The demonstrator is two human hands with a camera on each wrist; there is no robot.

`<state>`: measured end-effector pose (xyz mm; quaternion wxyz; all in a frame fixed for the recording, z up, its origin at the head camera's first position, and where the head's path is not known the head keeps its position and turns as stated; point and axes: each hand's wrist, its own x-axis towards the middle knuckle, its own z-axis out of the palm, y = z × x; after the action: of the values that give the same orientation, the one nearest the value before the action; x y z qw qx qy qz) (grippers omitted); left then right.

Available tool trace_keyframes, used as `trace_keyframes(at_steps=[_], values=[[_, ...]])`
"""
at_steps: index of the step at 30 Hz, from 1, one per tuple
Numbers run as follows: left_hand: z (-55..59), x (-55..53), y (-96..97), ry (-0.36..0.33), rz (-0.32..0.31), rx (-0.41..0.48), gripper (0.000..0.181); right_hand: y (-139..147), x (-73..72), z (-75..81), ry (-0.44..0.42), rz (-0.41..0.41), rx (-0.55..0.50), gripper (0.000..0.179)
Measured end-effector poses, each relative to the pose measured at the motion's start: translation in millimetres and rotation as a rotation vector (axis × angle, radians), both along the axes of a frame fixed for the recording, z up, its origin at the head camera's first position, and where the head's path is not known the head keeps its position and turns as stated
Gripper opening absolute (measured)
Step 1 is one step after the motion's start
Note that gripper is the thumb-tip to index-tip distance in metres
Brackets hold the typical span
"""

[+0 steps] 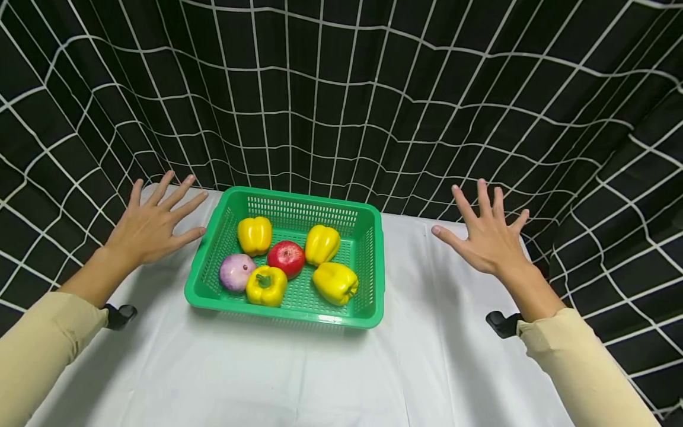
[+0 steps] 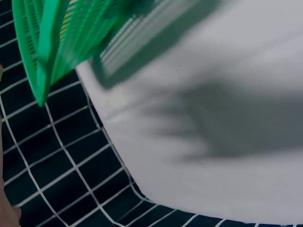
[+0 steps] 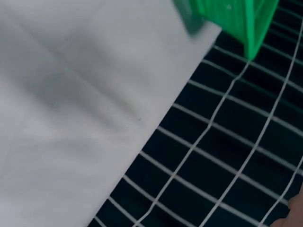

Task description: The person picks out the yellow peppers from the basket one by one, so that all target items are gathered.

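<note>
A green plastic basket point(image 1: 283, 318) with slotted walls stands on the white-covered table. Inside lie several yellow bell peppers point(image 1: 335, 283), a red pomegranate point(image 1: 286, 260) near the middle and a round purple-and-white vegetable point(image 1: 236, 272) at the left, whose kind I cannot tell for sure. My left hand point(image 1: 152, 228) is spread beside the basket's left rim, its thumb tip close to that rim, holding nothing. Well to the right of the basket, my right hand point(image 1: 488, 237) hovers with fingers spread and holds nothing. Only slivers of the hands show in the wrist views.
White cloth point(image 1: 299, 379) covers the table, with shadows of both hands on it. A black curtain with a white grid point(image 1: 341, 89) hangs behind and at both sides, close to the table's edges. Small black devices point(image 1: 501, 324) are strapped at both wrists.
</note>
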<state>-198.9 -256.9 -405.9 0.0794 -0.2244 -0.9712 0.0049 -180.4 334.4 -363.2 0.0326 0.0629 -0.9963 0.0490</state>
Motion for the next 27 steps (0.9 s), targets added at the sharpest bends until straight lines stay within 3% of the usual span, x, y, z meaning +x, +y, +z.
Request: trace_keyframes(at_steps=[7, 13, 17, 21, 25, 27], values=[[-4.7, 7.1, 6.8, -0.122, -0.175, -0.057, 0.072, -29.6, 5.1, 4.5, 0.024, 0.101, 0.012, 0.093], [-9.0, 12.0, 10.2, -0.185, -0.216, -0.121, 0.071, -52.5, 8.2, 2.4, 0.012, 0.176, 0.02, 0.093], [-11.3, 13.2, 10.7, -0.212, -0.223, -0.137, 0.07, -71.4, 9.8, -0.8, -0.064, 0.271, -0.043, 0.091], [-12.6, 12.9, 11.6, -0.227, -0.224, -0.126, 0.068, -88.9, 12.4, -0.2, -0.261, 0.306, -0.27, 0.089], [-13.3, 13.4, 11.9, -0.246, -0.221, -0.106, 0.069, -103.5, 13.0, 3.1, -0.508, 0.297, -0.628, 0.083], [-12.7, 14.5, 12.0, -0.254, -0.221, -0.095, 0.069, -109.4, 12.2, 4.0, -0.609, 0.288, -0.755, 0.081]])
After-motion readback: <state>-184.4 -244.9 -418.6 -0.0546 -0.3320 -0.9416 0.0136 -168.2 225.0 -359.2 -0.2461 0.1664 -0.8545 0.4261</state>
